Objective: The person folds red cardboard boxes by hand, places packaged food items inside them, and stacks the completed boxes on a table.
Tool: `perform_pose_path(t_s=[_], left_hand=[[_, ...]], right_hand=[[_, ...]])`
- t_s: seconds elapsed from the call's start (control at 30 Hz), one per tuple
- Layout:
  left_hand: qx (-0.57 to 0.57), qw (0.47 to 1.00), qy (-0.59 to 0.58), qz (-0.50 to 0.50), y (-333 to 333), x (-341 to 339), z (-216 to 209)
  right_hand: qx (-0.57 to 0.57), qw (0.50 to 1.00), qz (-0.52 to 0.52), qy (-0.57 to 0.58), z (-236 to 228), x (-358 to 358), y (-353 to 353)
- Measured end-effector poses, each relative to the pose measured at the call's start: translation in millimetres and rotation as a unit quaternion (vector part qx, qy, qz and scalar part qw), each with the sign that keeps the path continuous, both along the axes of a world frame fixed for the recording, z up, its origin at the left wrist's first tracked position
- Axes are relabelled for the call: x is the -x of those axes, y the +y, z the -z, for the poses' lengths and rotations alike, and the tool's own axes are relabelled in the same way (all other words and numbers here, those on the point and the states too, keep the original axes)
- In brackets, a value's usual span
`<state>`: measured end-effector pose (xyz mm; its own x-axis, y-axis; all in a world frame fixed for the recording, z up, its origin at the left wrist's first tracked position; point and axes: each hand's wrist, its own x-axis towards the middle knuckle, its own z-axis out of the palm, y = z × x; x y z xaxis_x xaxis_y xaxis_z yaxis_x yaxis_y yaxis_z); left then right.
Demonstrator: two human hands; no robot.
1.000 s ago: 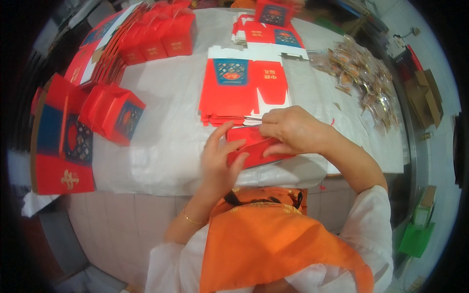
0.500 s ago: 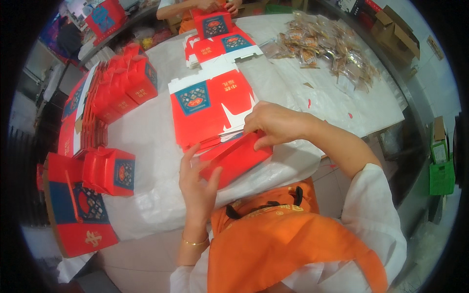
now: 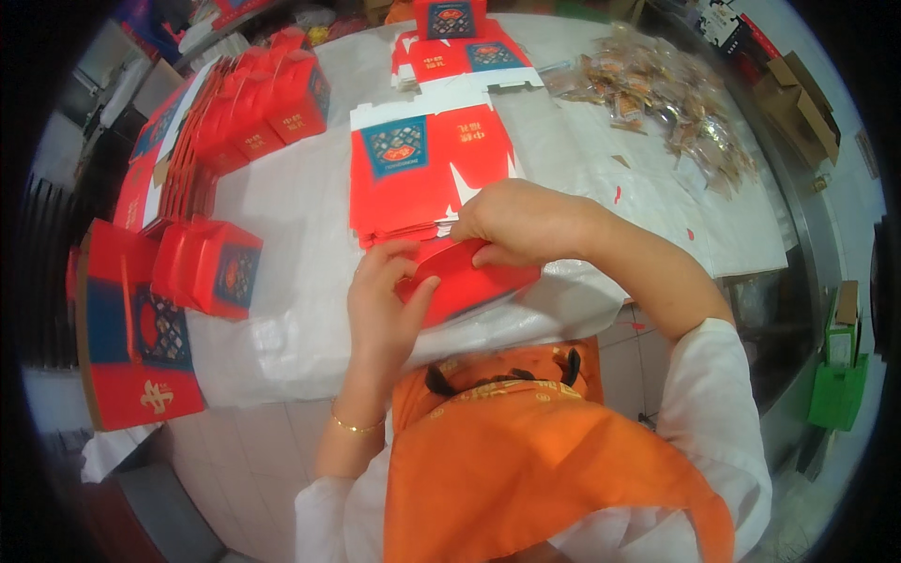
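Note:
A partly folded red carton (image 3: 486, 284) lies at the near edge of the table, in front of a stack of flat red cartons (image 3: 413, 199) with blue patterned panels. My right hand (image 3: 526, 220) pinches the carton's upper edge, thumb on the near side. At its left end my left hand (image 3: 380, 305) has curled fingers over the edge and the thumb against the near panel. The fingertips of my right hand are partly hidden behind the raised panel.
Folded red boxes (image 3: 267, 111) stand in a row at the left beside upright flat cartons (image 3: 174, 174). Another folded box (image 3: 208, 267) sits nearer, by a large red-and-blue carton (image 3: 150, 347). Small clear packets (image 3: 666, 94) are heaped at the far right. More cartons (image 3: 460, 66) lie at the back.
The view has shifted, so the table sits higher in it. My left fingers have closed in on the carton's left end; my right hand keeps its pinch.

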<state>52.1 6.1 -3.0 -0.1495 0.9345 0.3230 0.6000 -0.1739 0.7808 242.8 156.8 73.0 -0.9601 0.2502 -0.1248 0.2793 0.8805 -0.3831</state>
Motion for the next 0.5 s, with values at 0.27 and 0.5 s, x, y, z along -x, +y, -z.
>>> perform_pose_path(t_s=[0.27, 0.5], left_hand=[[-0.032, 0.973, 0.228, 0.028, 9.3, -6.6, -22.9], [-0.066, 0.952, 0.294, 0.063, 10.5, -0.6, -32.3]], right_hand=[[-0.088, 0.996, -0.019, -0.017, 12.0, 8.8, -16.1], [-0.075, 0.997, 0.02, 0.002, 3.4, -21.1, -4.6]])
